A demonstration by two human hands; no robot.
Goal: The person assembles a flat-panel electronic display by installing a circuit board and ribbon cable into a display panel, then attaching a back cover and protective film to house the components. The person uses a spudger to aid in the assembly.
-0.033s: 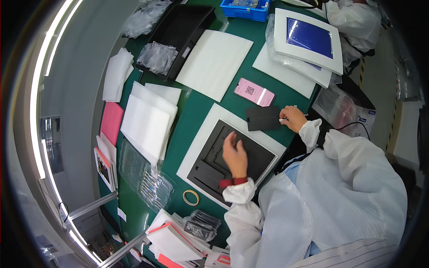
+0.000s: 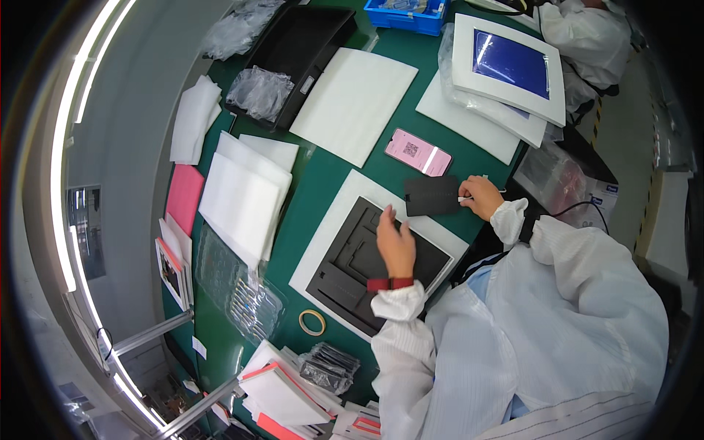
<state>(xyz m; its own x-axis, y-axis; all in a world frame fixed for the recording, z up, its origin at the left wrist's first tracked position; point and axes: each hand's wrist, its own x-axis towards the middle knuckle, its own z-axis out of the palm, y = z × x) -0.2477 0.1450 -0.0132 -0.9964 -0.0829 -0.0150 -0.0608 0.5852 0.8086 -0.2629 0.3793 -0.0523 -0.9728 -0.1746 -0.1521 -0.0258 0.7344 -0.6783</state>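
Observation:
My left hand (image 2: 397, 246) hovers over a black panel (image 2: 352, 258) with raised outlines and recesses, framed by a white foam sheet (image 2: 312, 273). Its fingers are stretched out and the thumb stands apart; nothing is in them. Farther right, my right hand (image 2: 482, 196) pinches a small white plug (image 2: 463, 198) at the right edge of a flat dark grey rectangular piece (image 2: 431, 196). Whether the plug sits inside that edge cannot be made out. Just beyond the grey piece lies a phone (image 2: 418, 152) with a pink screen.
White foam sheets (image 2: 242, 198) lie at the left, with another sheet (image 2: 356, 103) farther back. A black bin (image 2: 315, 44) and blue bin (image 2: 407, 20) stand at the far side. White framed panels (image 2: 469, 70) are stacked at far right. A tape roll (image 2: 312, 323) lies near clear plastic trays (image 2: 253, 304).
My left hand has shifted slightly right and away from me over the black panel, uncovering more of its left part. My right hand stays in place on the plug.

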